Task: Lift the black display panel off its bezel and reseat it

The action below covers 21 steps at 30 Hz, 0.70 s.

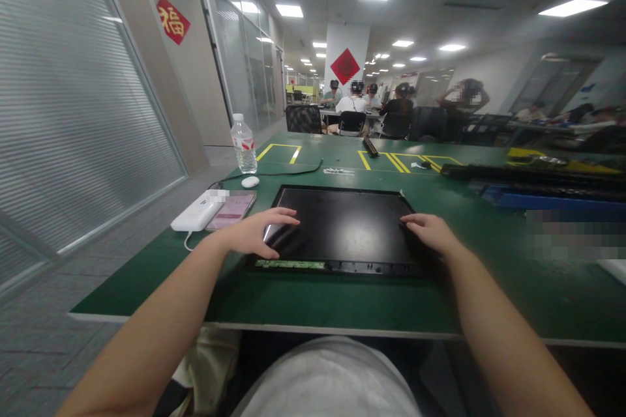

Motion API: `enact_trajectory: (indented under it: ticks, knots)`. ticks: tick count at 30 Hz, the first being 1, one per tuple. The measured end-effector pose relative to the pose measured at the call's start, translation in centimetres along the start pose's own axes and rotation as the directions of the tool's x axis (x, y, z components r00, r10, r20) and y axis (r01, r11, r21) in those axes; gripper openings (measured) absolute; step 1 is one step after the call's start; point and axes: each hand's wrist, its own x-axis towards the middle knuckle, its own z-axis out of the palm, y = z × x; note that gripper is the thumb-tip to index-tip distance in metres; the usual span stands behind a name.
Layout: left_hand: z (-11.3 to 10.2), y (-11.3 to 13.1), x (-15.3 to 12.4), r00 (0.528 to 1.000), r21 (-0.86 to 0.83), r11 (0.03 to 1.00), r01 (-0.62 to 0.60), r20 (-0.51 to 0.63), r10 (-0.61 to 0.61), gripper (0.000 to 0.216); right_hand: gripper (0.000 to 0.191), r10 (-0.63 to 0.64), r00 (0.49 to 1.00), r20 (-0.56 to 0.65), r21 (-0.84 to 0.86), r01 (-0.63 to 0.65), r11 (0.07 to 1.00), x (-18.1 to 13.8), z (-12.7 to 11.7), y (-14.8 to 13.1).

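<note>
A flat black display panel (345, 225) lies on the green table (342, 303) in front of me, with a green circuit strip (289, 264) along its near left edge. My left hand (257, 232) rests on the panel's left side, fingers stretched out and lying flat over the edge. My right hand (430, 232) lies on the panel's right side, fingers extended and flat on the surface. Neither hand holds anything.
Left of the panel lie a phone (231, 210), a white power bank (196, 215) and a white mouse (250, 182), with a water bottle (243, 143) behind. Long black parts (533, 174) and a blue tray (552, 201) sit at the right. Several people sit at far tables.
</note>
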Motion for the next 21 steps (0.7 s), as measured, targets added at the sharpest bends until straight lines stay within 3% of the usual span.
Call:
enact_trajectory:
  ticks: [5,9,12,15,17,21]
  knots:
    - [0.0,-0.3,0.0,1.0,-0.007,1.0,-0.017,0.003,0.017,0.074,0.026,-0.034,0.999,-0.021,0.006,0.034,0.999,0.3,0.4,0.8]
    - [0.3,-1.0,0.1,0.996,-0.015,0.996,0.085,-0.01,-0.085,0.071,0.028,-0.042,0.998,-0.046,0.04,0.044,0.998,0.4,0.5,1.1]
    - [0.9,-2.3,0.4,0.96,0.012,0.972,0.237,-0.155,-0.232,0.063,0.031,-0.01,0.992,-0.124,0.032,0.014,0.999,0.5,0.4,1.5]
    - [1.6,-3.9,0.8,0.89,0.09,0.914,0.396,-0.28,-0.358,0.057,0.033,0.019,0.979,-0.205,-0.043,-0.028,0.999,0.8,0.2,2.3]
    - [1.9,-4.7,1.0,0.859,0.122,0.882,0.455,-0.322,-0.398,0.051,0.033,0.055,0.98,-0.193,-0.097,-0.075,0.992,1.0,0.2,3.0]
    - [2.1,-4.7,1.5,0.864,0.183,0.864,0.468,-0.301,-0.404,0.046,0.037,0.176,0.981,-0.079,-0.126,-0.185,0.975,1.4,0.4,3.7]
